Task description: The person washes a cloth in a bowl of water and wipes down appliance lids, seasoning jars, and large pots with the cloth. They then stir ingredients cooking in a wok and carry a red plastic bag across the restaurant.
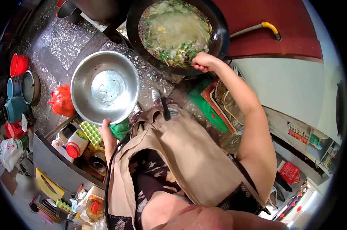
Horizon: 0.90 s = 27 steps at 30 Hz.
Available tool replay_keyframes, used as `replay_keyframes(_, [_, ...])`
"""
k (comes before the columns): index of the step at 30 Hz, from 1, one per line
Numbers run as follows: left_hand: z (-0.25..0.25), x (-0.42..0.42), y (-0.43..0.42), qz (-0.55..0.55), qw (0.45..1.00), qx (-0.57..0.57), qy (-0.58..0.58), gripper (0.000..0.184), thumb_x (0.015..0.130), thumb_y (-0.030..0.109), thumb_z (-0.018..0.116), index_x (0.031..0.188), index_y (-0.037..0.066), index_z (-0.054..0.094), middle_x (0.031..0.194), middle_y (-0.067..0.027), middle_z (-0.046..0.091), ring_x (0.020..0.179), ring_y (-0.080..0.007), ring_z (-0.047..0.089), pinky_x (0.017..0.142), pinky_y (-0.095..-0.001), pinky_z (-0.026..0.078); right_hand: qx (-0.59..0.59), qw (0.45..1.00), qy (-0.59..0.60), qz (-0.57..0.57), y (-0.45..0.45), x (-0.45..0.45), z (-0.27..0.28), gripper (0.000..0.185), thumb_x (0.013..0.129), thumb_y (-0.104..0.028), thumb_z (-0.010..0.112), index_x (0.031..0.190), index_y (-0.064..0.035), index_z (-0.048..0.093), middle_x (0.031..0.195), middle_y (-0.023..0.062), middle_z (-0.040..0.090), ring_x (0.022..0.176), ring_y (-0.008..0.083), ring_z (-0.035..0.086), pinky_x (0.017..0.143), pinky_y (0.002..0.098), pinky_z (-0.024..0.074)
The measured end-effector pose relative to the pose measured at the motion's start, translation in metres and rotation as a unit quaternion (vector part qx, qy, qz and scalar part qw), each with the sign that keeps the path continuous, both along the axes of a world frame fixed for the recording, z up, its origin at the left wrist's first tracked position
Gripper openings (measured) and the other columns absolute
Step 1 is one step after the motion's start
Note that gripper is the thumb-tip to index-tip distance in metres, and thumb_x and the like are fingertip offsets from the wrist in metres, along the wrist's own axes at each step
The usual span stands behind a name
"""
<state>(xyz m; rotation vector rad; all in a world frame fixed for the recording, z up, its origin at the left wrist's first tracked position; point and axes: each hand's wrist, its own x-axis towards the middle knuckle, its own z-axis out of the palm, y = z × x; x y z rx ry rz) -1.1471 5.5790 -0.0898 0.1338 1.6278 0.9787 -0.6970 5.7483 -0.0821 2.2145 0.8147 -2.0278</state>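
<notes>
My left hand (107, 132) is closed on the near rim of a wide stainless steel basin (79, 82). The basin is tilted toward me, its shiny inside wet with a few dark specks. At the near right edge of a big black wok (220, 38), my right hand (205, 62) is closed in a fist just over the food. Whatever it grips is mostly hidden by the fingers and the greens. Leafy greens (177, 53) float in cloudy, bubbling liquid in the wok, with reddish-brown bits along the left side.
Right of the wok, a yellow-ended pipe (271, 27) runs along a red panel. Baskets (231, 107) and a green container (210, 109) sit below my right arm. At left are a red plastic bag (62, 101), buckets and bowls on the floor, and a counter (58, 159) with bottles.
</notes>
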Motion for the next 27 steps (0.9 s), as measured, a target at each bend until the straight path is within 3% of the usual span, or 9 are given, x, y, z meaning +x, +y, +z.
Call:
replay_keyframes(5, [0.006, 0.0, -0.001, 0.05, 0.999, -0.004, 0.019, 0.025, 0.074, 0.014, 0.054, 0.09, -0.005, 0.051, 0.083, -0.0098, 0.052, 0.07, -0.0208, 0.054, 0.064, -0.0346, 0.047, -0.059, 0.97, 0.187, -0.147, 0.046, -0.051, -0.017, 0.009, 0.084, -0.007, 0.042, 0.083, -0.0007, 0.048, 0.052, -0.0056, 0.04, 0.036, 0.002, 0.029, 0.032, 0.0186, 0.0231])
replay_keyframes(7, [0.003, -0.006, -0.003, 0.05, 0.999, -0.003, 0.003, 0.024, 0.073, 0.013, 0.054, 0.087, -0.007, 0.053, 0.081, -0.0102, 0.054, 0.068, -0.0214, 0.055, 0.063, -0.0345, 0.047, -0.051, 0.952, 0.229, -0.194, 0.072, -0.065, -0.021, 0.015, 0.084, -0.006, 0.043, 0.094, 0.0039, 0.048, 0.053, -0.006, 0.037, 0.036, 0.0024, 0.026, 0.034, 0.0185, 0.0234])
replay_keyframes(15, [0.011, 0.005, -0.006, 0.085, 0.995, 0.011, 0.047, 0.022, 0.074, 0.013, 0.053, 0.084, -0.007, 0.054, 0.081, -0.0073, 0.054, 0.071, -0.0174, 0.053, 0.067, -0.0317, 0.044, 0.063, 0.809, 0.391, -0.435, 0.162, -0.039, -0.067, 0.025, 0.081, -0.003, 0.044, 0.102, 0.0096, 0.045, 0.053, -0.004, 0.034, 0.038, 0.0042, 0.028, 0.037, 0.0197, 0.0256])
replay_keyframes(17, [0.016, 0.008, -0.005, 0.082, 0.995, 0.001, 0.057, 0.023, 0.074, 0.013, 0.054, 0.083, -0.009, 0.055, 0.08, -0.0075, 0.055, 0.07, -0.0176, 0.053, 0.066, -0.0318, 0.044, 0.121, 0.839, 0.338, -0.41, 0.166, -0.021, -0.064, 0.02, 0.081, -0.004, 0.045, 0.097, 0.0062, 0.05, 0.054, -0.0023, 0.039, 0.039, 0.0049, 0.033, 0.038, 0.0192, 0.0276])
replay_keyframes(20, [0.014, 0.011, -0.005, 0.083, 0.994, 0.012, 0.072, 0.026, 0.074, 0.014, 0.054, 0.084, -0.009, 0.056, 0.081, -0.0084, 0.055, 0.07, -0.0186, 0.054, 0.067, -0.0326, 0.045, 0.215, 0.958, 0.063, -0.179, 0.153, 0.011, -0.059, 0.015, 0.082, -0.005, 0.044, 0.082, 0.0024, 0.057, 0.065, 0.0071, 0.057, 0.048, 0.0127, 0.05, 0.042, 0.0266, 0.0404])
replay_keyframes(22, [0.012, 0.012, -0.004, 0.084, 0.994, 0.02, 0.071, 0.027, 0.074, 0.015, 0.054, 0.085, -0.009, 0.056, 0.081, -0.0089, 0.055, 0.071, -0.0189, 0.054, 0.068, -0.0329, 0.045, 0.245, 0.965, -0.052, -0.073, 0.134, 0.024, -0.043, 0.017, 0.082, -0.005, 0.044, 0.078, 0.0019, 0.059, 0.071, 0.0124, 0.063, 0.053, 0.0181, 0.059, 0.046, 0.0314, 0.0469])
replay_keyframes(23, [0.013, 0.012, -0.003, 0.078, 0.995, 0.006, 0.067, 0.027, 0.073, 0.015, 0.054, 0.087, -0.009, 0.055, 0.083, -0.009, 0.054, 0.073, -0.0189, 0.053, 0.069, -0.033, 0.045, 0.342, 0.897, -0.274, 0.06, 0.118, 0.028, -0.035, 0.016, 0.082, -0.006, 0.045, 0.08, 0.003, 0.059, 0.075, 0.0176, 0.064, 0.061, 0.0244, 0.062, 0.053, 0.0359, 0.0498])
replay_keyframes(24, [0.014, 0.013, -0.002, 0.072, 0.995, -0.008, 0.063, 0.028, 0.073, 0.016, 0.054, 0.088, -0.008, 0.055, 0.084, -0.0092, 0.053, 0.075, -0.019, 0.053, 0.07, -0.033, 0.044, 0.41, 0.756, -0.474, 0.188, 0.11, 0.032, -0.029, 0.016, 0.081, -0.006, 0.046, 0.083, 0.004, 0.059, 0.08, 0.0228, 0.066, 0.069, 0.0306, 0.066, 0.06, 0.0403, 0.0527])
replay_keyframes(27, [0.005, 0.009, -0.003, 0.079, 0.996, -0.011, 0.033, 0.029, 0.073, 0.016, 0.054, 0.09, -0.007, 0.054, 0.085, -0.0095, 0.053, 0.077, -0.019, 0.053, 0.071, -0.0329, 0.044, 0.418, 0.698, -0.518, 0.263, 0.109, 0.051, -0.012, 0.018, 0.082, -0.01, 0.048, 0.085, 0.0041, 0.059, 0.083, 0.0264, 0.064, 0.078, 0.0368, 0.066, 0.069, 0.0419, 0.053])
